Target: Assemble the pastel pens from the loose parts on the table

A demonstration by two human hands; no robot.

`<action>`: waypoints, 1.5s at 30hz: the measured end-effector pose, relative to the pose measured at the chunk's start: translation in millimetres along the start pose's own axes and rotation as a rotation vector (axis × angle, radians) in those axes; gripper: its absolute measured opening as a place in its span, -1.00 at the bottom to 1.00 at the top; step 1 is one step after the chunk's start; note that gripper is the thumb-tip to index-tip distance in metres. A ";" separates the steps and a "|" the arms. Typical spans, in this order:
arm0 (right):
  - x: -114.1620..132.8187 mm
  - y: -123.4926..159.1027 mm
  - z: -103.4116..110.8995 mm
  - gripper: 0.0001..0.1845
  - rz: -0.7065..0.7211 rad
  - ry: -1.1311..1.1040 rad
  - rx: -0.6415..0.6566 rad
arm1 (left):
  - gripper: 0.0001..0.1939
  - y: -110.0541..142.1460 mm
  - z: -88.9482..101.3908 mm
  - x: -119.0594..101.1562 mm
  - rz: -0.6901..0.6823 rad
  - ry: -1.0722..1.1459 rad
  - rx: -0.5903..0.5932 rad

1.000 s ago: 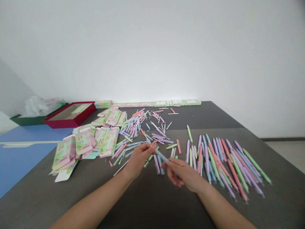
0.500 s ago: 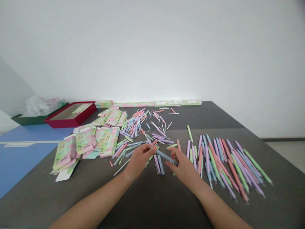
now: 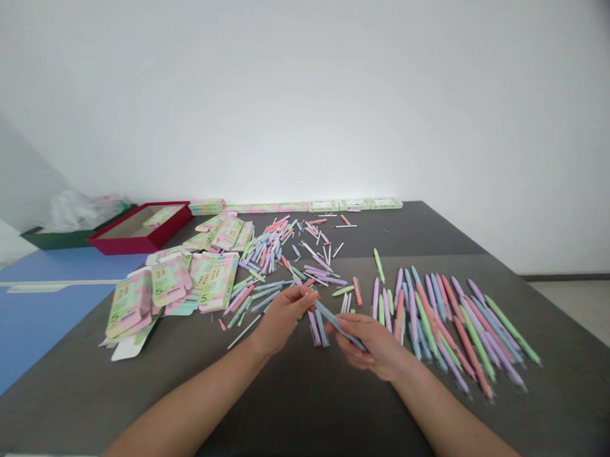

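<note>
My left hand (image 3: pixel 283 316) pinches the upper end of a blue pen (image 3: pixel 338 324) just above the dark table (image 3: pixel 301 395). My right hand (image 3: pixel 374 343) wraps its fingers round the lower end of the same pen. The pen slants down from left to right between both hands. Loose pastel pen parts (image 3: pixel 286 256) lie scattered just beyond my hands. A row of assembled pastel pens (image 3: pixel 448 323) lies to the right of my right hand.
Flat printed cartons (image 3: pixel 171 283) are piled at the left of the table. A red tray (image 3: pixel 139 227) and a green tray (image 3: pixel 60 237) stand at the far left. Closed boxes (image 3: pixel 354 205) line the wall edge. A blue surface (image 3: pixel 32 305) adjoins on the left.
My right hand has slid down and back toward me along the blue pen, and the pen's lower end has dropped. My left hand has stayed almost in place.
</note>
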State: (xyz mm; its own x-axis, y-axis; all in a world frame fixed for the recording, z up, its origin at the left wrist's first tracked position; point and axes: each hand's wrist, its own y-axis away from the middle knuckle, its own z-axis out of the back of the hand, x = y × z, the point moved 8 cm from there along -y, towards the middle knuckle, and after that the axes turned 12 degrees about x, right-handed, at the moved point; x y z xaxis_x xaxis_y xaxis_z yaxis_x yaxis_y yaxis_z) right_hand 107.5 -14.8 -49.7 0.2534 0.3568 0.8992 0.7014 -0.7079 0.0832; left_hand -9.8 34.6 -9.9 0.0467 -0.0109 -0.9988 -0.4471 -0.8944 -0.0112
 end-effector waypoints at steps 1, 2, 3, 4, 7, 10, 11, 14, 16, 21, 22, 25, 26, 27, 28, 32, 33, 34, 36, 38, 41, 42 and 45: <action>-1.5 0.0 -3.8 -0.67 -0.008 -0.091 0.048 | -0.77 -2.1 -1.6 1.2 -0.005 0.033 0.010; -1.8 0.0 -5.2 -0.68 -0.007 -0.142 0.068 | -0.77 -4.5 -3.0 2.0 -0.014 0.065 0.015; -1.1 -0.3 -3.8 -0.67 0.002 -0.163 0.057 | -0.77 -7.2 -4.1 2.9 -0.023 0.099 0.015; 0.0 -0.8 -0.8 -0.66 0.017 -0.164 0.027 | -0.77 -9.9 -4.8 4.0 -0.029 0.133 0.008; 3.1 -2.4 10.9 -0.64 0.060 -0.124 -0.089 | -0.77 -17.1 -6.4 10.2 -0.013 0.202 -0.034; 3.8 -3.2 12.5 -0.66 0.042 -0.116 -0.091 | -0.74 -20.1 -11.1 17.2 0.010 0.245 -0.043; 5.4 -2.0 13.4 -0.66 0.037 -0.110 -0.092 | -0.73 -20.0 -13.2 19.4 0.013 0.254 -0.035; 21.5 10.7 31.8 -0.66 0.065 -0.008 -0.217 | -0.70 -16.3 -15.3 28.2 0.035 0.236 -0.033; 39.5 27.8 57.8 -0.67 0.049 0.190 -0.382 | -0.69 -12.6 -13.6 35.6 0.059 0.206 -0.053; 92.6 88.3 134.8 -0.69 -0.427 1.118 -0.892 | -0.68 -7.4 -12.3 44.2 0.066 0.205 -0.064; 97.9 96.4 144.2 -0.69 -0.489 1.181 -0.932 | -0.68 -7.0 -13.0 44.1 0.067 0.203 -0.058; 99.7 109.5 157.3 -0.68 -0.630 1.313 -0.984 | -0.68 -6.2 -16.0 43.3 0.082 0.198 -0.031; 97.0 110.6 157.5 -0.67 -0.667 1.352 -0.988 | -0.68 -5.9 -17.1 43.2 0.089 0.196 -0.021; 93.6 110.5 156.3 -0.67 -0.699 1.386 -0.986 | -0.68 -5.6 -18.1 43.2 0.094 0.196 -0.013; 90.0 109.6 154.4 -0.66 -0.726 1.415 -0.981 | -0.68 -5.4 -18.8 43.4 0.098 0.197 -0.007; 83.0 102.8 144.9 -0.64 -0.782 1.504 -0.938 | -0.69 -5.0 -18.0 44.7 0.100 0.193 -0.020; 83.4 100.7 142.8 -0.64 -0.786 1.521 -0.923 | -0.70 -5.2 -17.2 44.7 0.096 0.191 -0.026; 84.4 98.4 141.1 -0.63 -0.787 1.536 -0.910 | -0.70 -5.6 -16.2 44.5 0.089 0.186 -0.032; 86.7 92.8 138.1 -0.62 -0.786 1.564 -0.888 | -0.69 -6.9 -12.8 43.7 0.069 0.167 -0.049; 88.2 84.4 135.0 -0.64 -0.778 1.592 -0.861 | -0.69 -8.5 -7.1 42.7 0.041 0.127 -0.080; 86.8 63.9 128.4 -0.67 -0.747 1.642 -0.797 | -0.68 -10.6 4.6 41.3 0.004 0.033 -0.144; 85.2 55.2 125.6 -0.68 -0.732 1.661 -0.772 | -0.67 -11.1 8.5 40.3 -0.006 -0.004 -0.162; 76.8 24.7 115.2 -0.70 -0.673 1.723 -0.673 | -0.63 -11.7 18.0 34.6 -0.025 -0.143 -0.194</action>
State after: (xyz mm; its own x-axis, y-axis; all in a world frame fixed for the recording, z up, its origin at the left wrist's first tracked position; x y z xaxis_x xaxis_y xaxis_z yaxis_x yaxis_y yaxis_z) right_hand 221.0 65.3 -28.0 -0.9990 0.0436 0.0134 -0.0381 -0.9592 0.2801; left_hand -19.0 52.7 -45.1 -0.0771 0.0632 -0.9950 -0.2668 -0.9629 -0.0404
